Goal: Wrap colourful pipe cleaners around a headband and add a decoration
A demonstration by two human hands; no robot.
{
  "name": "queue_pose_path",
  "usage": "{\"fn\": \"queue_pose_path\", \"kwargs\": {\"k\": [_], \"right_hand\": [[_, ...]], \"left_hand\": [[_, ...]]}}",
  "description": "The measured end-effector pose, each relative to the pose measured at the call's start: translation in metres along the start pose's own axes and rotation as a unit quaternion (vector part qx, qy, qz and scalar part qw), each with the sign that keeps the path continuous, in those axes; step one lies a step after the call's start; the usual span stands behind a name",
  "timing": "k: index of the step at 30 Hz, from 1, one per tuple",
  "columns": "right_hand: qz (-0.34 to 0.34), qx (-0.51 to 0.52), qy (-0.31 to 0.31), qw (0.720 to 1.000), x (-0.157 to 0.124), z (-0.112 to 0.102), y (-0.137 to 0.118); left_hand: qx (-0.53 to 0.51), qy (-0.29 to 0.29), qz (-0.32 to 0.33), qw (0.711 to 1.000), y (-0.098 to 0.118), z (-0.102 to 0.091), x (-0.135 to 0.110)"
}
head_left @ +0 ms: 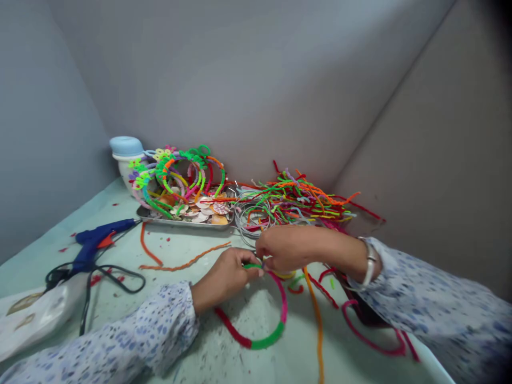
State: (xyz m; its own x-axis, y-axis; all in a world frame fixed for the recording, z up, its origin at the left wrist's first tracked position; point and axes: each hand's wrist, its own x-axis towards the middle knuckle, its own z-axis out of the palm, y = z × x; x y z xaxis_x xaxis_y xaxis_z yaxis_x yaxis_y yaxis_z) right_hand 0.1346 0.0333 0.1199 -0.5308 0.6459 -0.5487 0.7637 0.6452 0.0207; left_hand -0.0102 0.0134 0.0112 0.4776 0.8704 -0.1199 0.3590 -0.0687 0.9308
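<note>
Over the front of the table, a hoop wrapped in fuzzy pipe cleaner [268, 340] shows red, green and pink sections. My left hand [226, 277] pinches its green upper part between thumb and fingers. Close against those fingertips, my right hand [286, 246] is bent down with its fingers closed at the same spot on the hoop. Its fingertips are partly hidden, so any loose strand in them is not clear. Just below the right wrist, an orange pipe cleaner [318, 325] runs toward the front edge.
Behind the hands lie a coil of grey wire [250, 213] and a heap of coloured pipe cleaners [304, 194]. A metal tray [192, 225] holds shells and finished hoops [180, 170]. To the left are a blue glue gun [90, 240] with its cord, a plastic bag [44, 314] and a bottle [127, 154].
</note>
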Motion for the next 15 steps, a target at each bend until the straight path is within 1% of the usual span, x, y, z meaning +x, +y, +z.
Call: {"fn": "queue_pose_path", "kwargs": {"k": [2,5,8,11,13,15], "right_hand": [[-0.016,0.03,0.069,0.997,-0.005,0.009,0.011],[-0.042,0.057,0.12,0.99,-0.008,0.026,0.021],[-0.075,0.057,0.143,0.985,-0.006,0.037,0.022],[-0.098,0.049,0.165,0.98,-0.004,0.038,0.017],[-0.092,0.035,0.171,0.98,-0.004,0.036,0.013],[-0.06,0.018,0.161,0.985,-0.004,0.031,0.009]], "left_hand": [[0.002,-0.006,-0.005,1.0,0.0,-0.002,0.001],[0.0,-0.013,-0.01,1.0,0.0,-0.002,0.001],[-0.011,-0.018,-0.01,1.0,-0.002,-0.002,0.001],[-0.02,-0.019,-0.005,1.0,-0.005,-0.001,0.002],[-0.019,-0.01,0.004,1.0,-0.006,-0.001,0.002],[-0.011,0.005,0.017,1.0,-0.005,0.001,0.001]]}}
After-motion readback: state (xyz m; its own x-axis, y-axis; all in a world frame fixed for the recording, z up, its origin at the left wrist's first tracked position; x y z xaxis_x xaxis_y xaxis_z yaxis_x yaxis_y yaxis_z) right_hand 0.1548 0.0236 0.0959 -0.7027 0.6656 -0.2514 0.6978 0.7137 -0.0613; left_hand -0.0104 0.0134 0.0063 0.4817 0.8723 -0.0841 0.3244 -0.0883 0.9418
